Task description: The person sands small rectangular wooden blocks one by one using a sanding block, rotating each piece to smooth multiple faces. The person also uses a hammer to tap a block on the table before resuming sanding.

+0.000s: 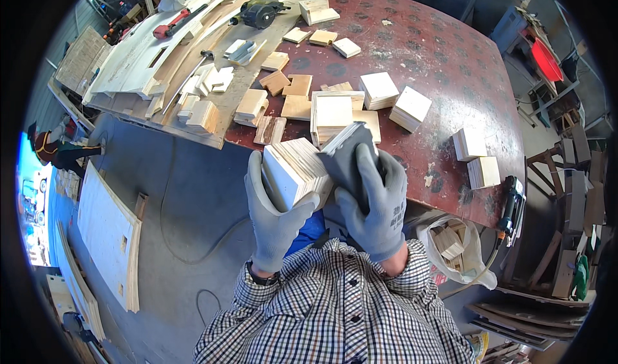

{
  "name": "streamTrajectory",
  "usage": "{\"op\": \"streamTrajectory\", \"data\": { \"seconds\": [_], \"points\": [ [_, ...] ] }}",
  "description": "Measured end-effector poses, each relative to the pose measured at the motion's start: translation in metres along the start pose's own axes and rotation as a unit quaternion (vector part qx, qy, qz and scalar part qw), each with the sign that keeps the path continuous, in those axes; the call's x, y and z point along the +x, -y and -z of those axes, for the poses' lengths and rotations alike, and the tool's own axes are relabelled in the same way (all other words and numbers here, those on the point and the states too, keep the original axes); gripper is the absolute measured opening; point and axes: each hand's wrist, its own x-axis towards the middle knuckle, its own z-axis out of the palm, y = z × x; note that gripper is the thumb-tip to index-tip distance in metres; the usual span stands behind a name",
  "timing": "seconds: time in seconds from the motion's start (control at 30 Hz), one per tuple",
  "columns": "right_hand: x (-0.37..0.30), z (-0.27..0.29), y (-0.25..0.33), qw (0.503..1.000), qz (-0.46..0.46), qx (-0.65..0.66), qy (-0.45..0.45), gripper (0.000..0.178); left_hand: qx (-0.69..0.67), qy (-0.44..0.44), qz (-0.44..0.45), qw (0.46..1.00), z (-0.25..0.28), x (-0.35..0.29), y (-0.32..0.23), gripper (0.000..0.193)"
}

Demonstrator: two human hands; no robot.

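Observation:
My left hand (270, 206), in a grey work glove, is closed around a thick plywood block (297, 171) with its layered edges showing. In my right hand (381, 200), gloved the same way, is a block wrapped in dark grey sandpaper (346, 164). The sandpaper meets the plywood block's right side in front of my chest, near the table's front edge. Just beyond my hands, a pale square wood block (332, 113) rests on the dark red table (444, 55). Two more plywood blocks (411, 108) (378, 88) lie to its right.
Several small wood pieces (275, 61) lie across the table. A power tool (512, 204) hangs at its right corner. Below is a white bag of offcuts (475, 254). At left, a wooden bench (138, 64) holds a black tool (259, 14). A cable (168, 216) crosses the floor.

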Motion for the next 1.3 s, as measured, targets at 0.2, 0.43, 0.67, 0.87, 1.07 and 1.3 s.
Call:
{"op": "streamTrajectory", "data": {
  "seconds": [0.2, 0.43, 0.67, 0.87, 1.07, 1.3],
  "points": [
    [0.01, 0.025, 0.011, 0.985, 0.049, 0.156, 0.063, 0.071, 0.23, -0.02, -0.236, 0.944, 0.008, -0.001, 0.01, 0.125],
    [0.011, 0.004, -0.023, 0.994, -0.052, 0.059, 0.074, 0.071, 0.277, -0.004, -0.301, 0.912, 0.022, 0.001, 0.006, 0.124],
    [0.013, 0.005, 0.006, 0.977, 0.071, 0.194, 0.062, 0.069, 0.281, 0.027, -0.375, 0.883, 0.021, -0.007, 0.01, 0.121],
    [0.013, 0.009, -0.011, 0.946, -0.135, 0.288, 0.063, 0.076, 0.325, 0.025, -0.466, 0.823, 0.03, -0.004, 0.015, 0.117],
    [-0.007, 0.002, -0.008, 0.98, 0.097, 0.163, 0.06, 0.084, 0.348, -0.002, -0.462, 0.816, 0.022, -0.001, 0.007, 0.118],
    [-0.032, -0.003, -0.031, 0.958, -0.123, 0.248, 0.071, 0.075, -0.147, 0.012, -0.011, 0.989, 0.01, 0.006, 0.01, 0.111]
  ]
}}
